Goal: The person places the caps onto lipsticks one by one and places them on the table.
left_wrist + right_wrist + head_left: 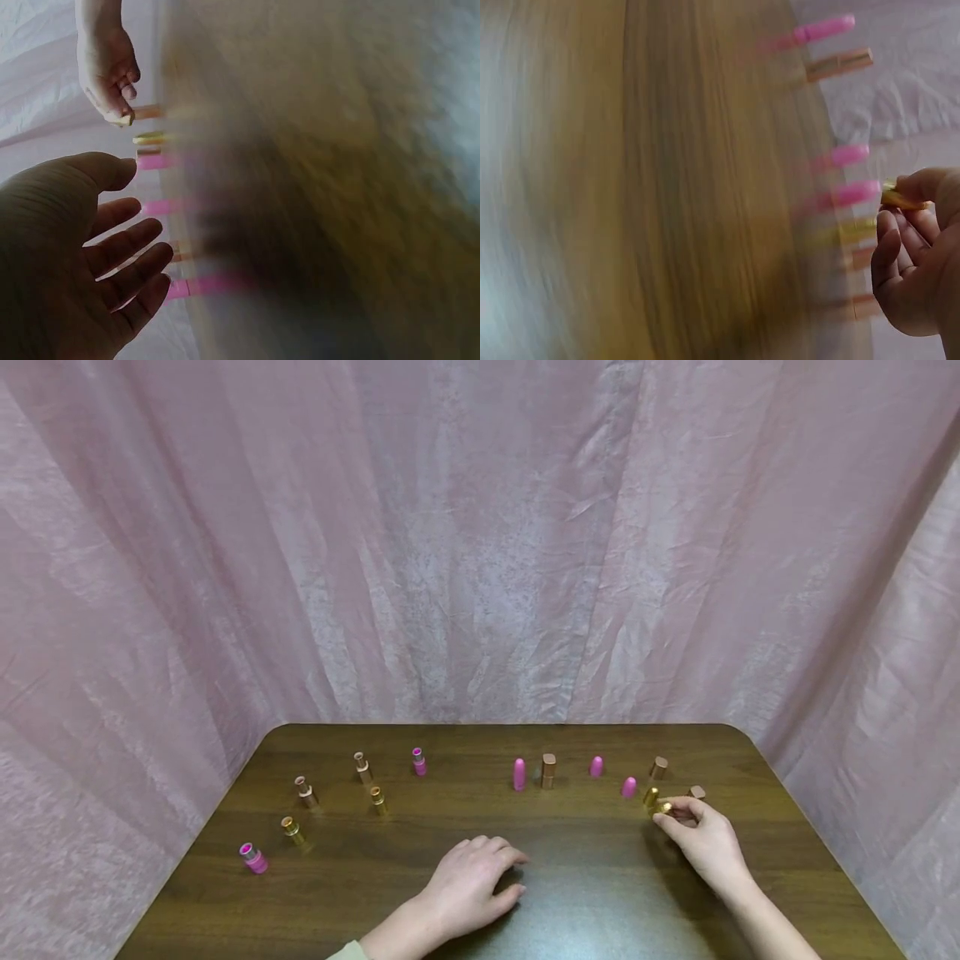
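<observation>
My right hand (705, 843) pinches a small shiny gold lipstick cap (902, 199) between thumb and fingertips, at the right side of the table. Just beyond the fingertips another gold cap (651, 797) stands upright. A rose-gold cap (697, 792) is partly hidden behind this hand. To the left of the fingers stands a pink cap (628, 787). My left hand (472, 881) lies low over the front middle of the table, holding nothing; in the left wrist view its fingers (124, 251) are spread and loosely bent.
At left stand uncapped lipsticks: pink (253, 858), gold (292, 831) and rose-gold (305, 792) ones among them. A pink lipstick (519, 774) and a rose-gold lipstick (548, 771) stand closed at the back middle. More caps (596, 767) are right of these. A pink curtain (480, 568) hangs behind the table.
</observation>
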Motion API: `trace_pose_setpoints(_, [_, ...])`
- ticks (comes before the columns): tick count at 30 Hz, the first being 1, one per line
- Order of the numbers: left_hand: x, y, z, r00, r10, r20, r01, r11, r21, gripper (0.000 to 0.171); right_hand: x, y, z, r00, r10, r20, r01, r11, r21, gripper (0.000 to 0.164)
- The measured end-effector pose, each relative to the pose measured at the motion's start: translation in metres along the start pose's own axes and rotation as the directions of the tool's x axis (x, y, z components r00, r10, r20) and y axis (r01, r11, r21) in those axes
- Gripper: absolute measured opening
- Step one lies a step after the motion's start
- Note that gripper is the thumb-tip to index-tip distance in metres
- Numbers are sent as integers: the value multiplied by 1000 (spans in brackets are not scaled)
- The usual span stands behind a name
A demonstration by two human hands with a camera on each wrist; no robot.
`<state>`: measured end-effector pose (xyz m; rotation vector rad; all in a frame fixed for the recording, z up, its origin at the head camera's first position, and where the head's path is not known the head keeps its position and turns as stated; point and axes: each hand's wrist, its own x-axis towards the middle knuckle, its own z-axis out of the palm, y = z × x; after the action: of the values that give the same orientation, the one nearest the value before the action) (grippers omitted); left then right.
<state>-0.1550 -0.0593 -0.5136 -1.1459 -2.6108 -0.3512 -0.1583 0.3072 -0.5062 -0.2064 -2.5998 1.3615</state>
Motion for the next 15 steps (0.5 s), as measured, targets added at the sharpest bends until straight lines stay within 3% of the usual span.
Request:
trace_pose_setpoints(2, [-2, -2, -1, 1000, -14, 0, 14, 1000, -3, 32, -2, -6, 8, 997, 71, 25, -74, 986, 146, 40])
trace_pose_setpoints(4, [-4, -5, -3, 999, -34, -2, 34, 999, -14, 31, -4, -12, 16, 989, 141, 55, -151, 943, 298, 41])
trace_pose_setpoints(8, [-9, -11, -7, 997, -75, -19, 74, 996, -40, 29, -9, -24, 35, 960, 243, 138, -277, 771, 573, 28])
trace_pose_setpoints(11, [-12, -18, -12, 993, -112, -27, 110, 992, -54, 28, -12, -33, 49, 939, 281, 200, -336, 616, 712, 12])
trace_pose_setpoints(13, [-15, -22, -16, 990, -137, -26, 135, 988, -69, 28, -13, -40, 58, 933, 284, 222, -347, 543, 765, 7])
trace_pose_setpoints(15, [-18, -27, -20, 987, -158, -39, 155, 985, -70, 27, -14, -45, 65, 929, 284, 236, -353, 496, 793, 5])
